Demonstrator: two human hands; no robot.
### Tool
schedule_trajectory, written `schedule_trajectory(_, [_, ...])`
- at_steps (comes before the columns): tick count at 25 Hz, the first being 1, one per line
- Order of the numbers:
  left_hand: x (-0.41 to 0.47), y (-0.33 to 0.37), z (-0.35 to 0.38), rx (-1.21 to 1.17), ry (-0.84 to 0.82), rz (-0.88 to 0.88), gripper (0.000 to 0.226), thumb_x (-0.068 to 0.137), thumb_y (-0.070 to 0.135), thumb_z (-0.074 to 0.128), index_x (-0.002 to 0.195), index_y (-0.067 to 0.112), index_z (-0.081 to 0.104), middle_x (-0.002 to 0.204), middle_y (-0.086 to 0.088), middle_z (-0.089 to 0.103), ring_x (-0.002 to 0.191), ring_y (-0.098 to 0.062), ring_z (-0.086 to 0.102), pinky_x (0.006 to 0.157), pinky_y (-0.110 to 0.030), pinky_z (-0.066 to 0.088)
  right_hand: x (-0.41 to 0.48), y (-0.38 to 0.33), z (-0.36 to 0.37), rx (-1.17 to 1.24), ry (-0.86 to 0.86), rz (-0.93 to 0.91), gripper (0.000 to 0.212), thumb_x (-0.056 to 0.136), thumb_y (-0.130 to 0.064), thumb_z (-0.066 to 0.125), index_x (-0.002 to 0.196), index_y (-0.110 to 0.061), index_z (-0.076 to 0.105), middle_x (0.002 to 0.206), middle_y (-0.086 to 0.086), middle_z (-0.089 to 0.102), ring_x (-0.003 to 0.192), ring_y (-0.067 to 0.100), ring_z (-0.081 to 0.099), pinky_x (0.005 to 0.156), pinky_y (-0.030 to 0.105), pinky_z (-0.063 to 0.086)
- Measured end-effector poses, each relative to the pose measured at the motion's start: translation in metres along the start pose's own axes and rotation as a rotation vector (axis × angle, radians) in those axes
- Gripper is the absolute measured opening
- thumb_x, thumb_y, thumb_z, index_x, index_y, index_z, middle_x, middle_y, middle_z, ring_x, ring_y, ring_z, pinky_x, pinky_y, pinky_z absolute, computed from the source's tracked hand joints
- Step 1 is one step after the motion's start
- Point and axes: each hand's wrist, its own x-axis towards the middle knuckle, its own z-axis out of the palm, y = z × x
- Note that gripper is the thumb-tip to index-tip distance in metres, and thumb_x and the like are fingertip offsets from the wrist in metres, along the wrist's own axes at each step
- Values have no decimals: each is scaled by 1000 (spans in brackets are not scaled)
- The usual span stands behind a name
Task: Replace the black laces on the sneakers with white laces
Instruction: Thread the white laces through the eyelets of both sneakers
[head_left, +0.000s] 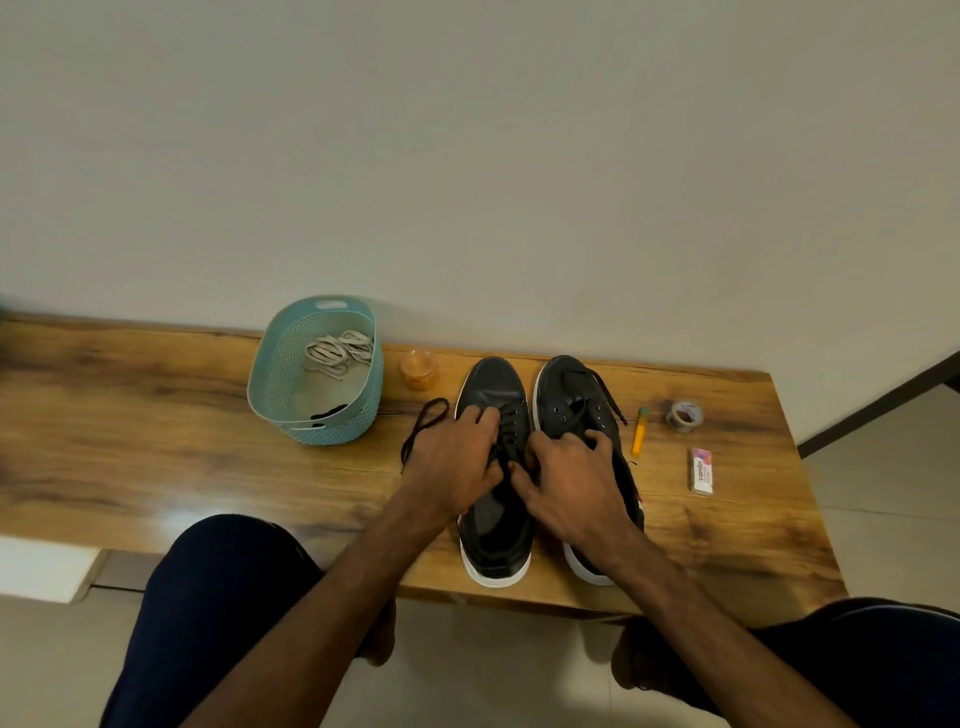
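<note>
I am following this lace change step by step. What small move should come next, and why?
Probably draw the black lace out of the next eyelet row of the sneaker nearer the basket. The left hand and right hand are at its lacing, rows are threaded there, a freed loop lies on the table, and white laces wait in the basket.

On the wooden table (156, 415) – orange jar (418, 369); tape (684, 415); eraser (702, 471).

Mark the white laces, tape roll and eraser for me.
white laces (340, 353): head view, middle of the coiled bundle inside the basket.
tape roll (684, 415): head view, its top rim, right of the sneakers.
eraser (702, 470): head view, centre of its printed wrapper.
</note>
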Motion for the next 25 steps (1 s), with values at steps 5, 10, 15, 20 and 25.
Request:
schedule_trajectory(5, [4,4,4,-175,55,-135,13,90,29,57,96,23,48,87,7,56,79,-17,58,62,-28,39,-1,-3,-3,-19,-33,-9,20,97,-45,47,97,-26,55,87,-9,62,94,15,58,110,48,26])
schedule_trajectory(10, [9,-16,-3,-790,-49,-517,6,93,19,58,92,21,52,88,-5,68,68,-24,67,54,-37,56,0,-5,-6,-3,-40,36,19,97,-44,50,101,-27,56,88,-8,63,96,15,60,111,48,26])
schedule_trajectory(15, [8,-22,-9,-264,-131,-189,23,93,12,57,114,22,55,124,-1,57,102,-18,60,78,-38,54,-1,-1,-7,34,-14,79,18,96,-45,52,100,-28,57,86,-9,64,93,13,62,112,47,25])
schedule_trajectory(20, [6,-9,-12,-115,-80,29,22,98,33,54,118,29,60,118,10,57,103,-10,57,78,-30,50,1,-4,-8,9,-36,75,21,96,-45,51,103,-26,57,89,-7,65,96,16,61,111,49,25])
schedule_trajectory(25, [10,-10,-14,-109,101,-103,9,93,37,62,92,28,62,96,10,58,93,-11,54,73,-32,47,-1,-4,-8,36,-28,80,20,96,-45,51,103,-27,58,90,-8,66,96,13,62,112,49,24])
